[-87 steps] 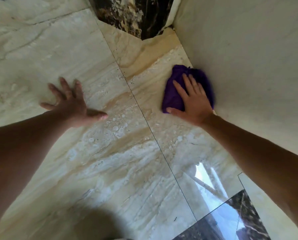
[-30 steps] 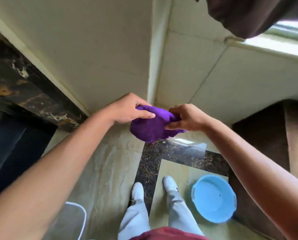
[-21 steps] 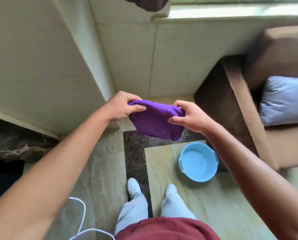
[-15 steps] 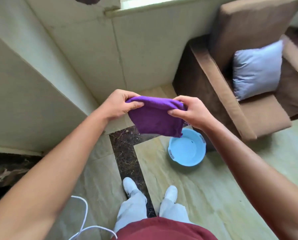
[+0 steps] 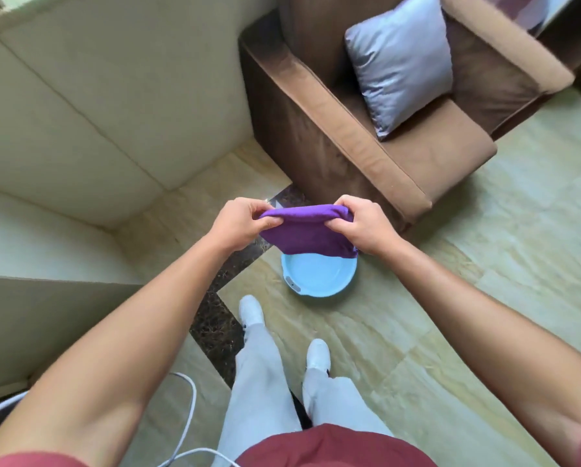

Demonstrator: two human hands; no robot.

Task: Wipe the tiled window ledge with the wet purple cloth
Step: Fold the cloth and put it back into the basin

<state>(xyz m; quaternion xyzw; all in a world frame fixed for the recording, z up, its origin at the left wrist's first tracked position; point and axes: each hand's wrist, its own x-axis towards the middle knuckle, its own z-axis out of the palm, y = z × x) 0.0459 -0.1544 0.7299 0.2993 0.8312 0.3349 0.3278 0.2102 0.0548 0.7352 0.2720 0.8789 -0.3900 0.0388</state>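
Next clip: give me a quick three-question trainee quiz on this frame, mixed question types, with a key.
1. True or false: the purple cloth is held by one hand only.
2. What lies on the floor directly below the cloth? A) the grey cushion B) the blue basin C) the white cable
3. Fill in: the brown armchair stands on the person's ___ side.

Key
1. False: the left hand and the right hand each pinch one end of it.
2. B
3. Right
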